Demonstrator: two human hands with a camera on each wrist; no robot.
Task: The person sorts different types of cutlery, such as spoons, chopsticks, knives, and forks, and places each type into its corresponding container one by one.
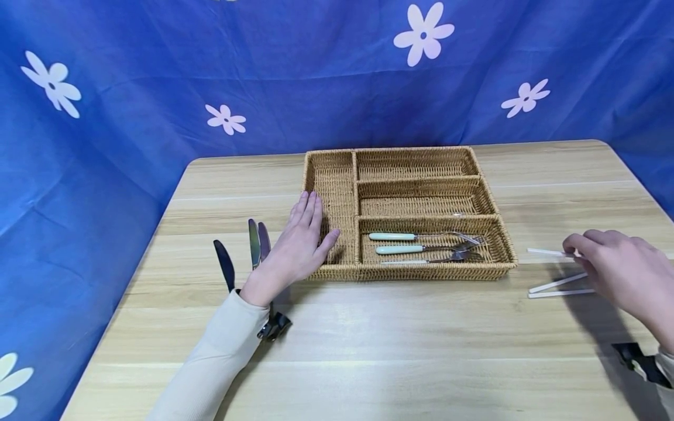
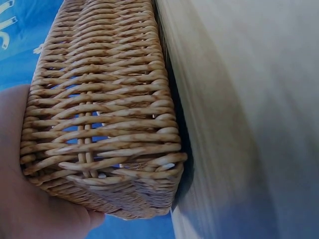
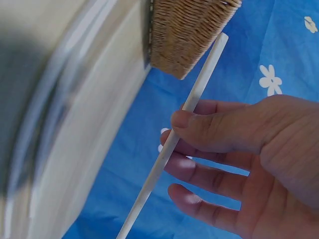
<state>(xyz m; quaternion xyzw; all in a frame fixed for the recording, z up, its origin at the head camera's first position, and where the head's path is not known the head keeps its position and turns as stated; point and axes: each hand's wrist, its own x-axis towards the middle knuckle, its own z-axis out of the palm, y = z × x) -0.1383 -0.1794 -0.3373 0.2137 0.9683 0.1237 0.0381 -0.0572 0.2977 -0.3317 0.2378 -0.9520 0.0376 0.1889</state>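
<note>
My right hand point(image 1: 621, 272) pinches a pale chopstick point(image 3: 154, 167) between thumb and fingers, held above the table in the right wrist view. Two more chopsticks point(image 1: 560, 293) lie on the wood below it, partly covered by the hand in the head view. At the left end of a woven cutlery tray point(image 1: 437, 272), my left hand point(image 1: 297, 242) rests over the side wall with fingers straight and thumb spread. Three forks point(image 1: 400, 249) with pale handles lie in the tray's front right compartment.
Three dark-bladed knives point(image 1: 224, 263) lie left of the tray, partly hidden behind the left hand and forearm. The wooden table point(image 1: 368, 351) ends against a blue flowered cloth point(image 1: 316, 76) at the back and left.
</note>
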